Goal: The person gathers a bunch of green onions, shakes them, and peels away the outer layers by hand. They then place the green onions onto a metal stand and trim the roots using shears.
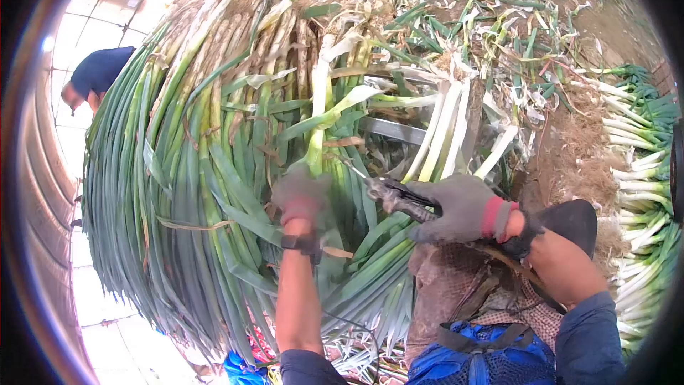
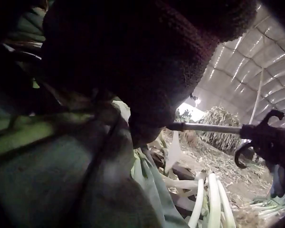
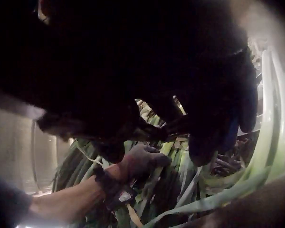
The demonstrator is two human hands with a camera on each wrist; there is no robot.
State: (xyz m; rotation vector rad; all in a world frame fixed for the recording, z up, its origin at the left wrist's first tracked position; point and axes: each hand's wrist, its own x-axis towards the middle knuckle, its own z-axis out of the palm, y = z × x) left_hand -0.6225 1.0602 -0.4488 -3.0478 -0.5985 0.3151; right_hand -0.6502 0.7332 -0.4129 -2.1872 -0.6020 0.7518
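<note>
My left hand [image 1: 301,192], in a grey glove with a red cuff and slightly blurred, grips a green onion [image 1: 320,89] at its green part. The stalk stands up from the hand, its pale root end away from me. My gloved right hand [image 1: 459,203] holds a black air blow gun [image 1: 400,198], its thin nozzle pointing toward the left hand. From the left wrist, the metal nozzle [image 2: 209,128] reaches close to the dark glove. In the right wrist view the left hand [image 3: 142,164] lies among green leaves, while the right glove is mostly in shadow.
A big heap of long green onions [image 1: 206,135] fills the left and middle. Several white stalks [image 1: 445,128] lean just beyond my right hand. Rows of white-stemmed onions [image 1: 638,192] lie at far right. Leaf scraps [image 1: 491,7] cover the ground behind. Another person [image 1: 103,71] bends at far left.
</note>
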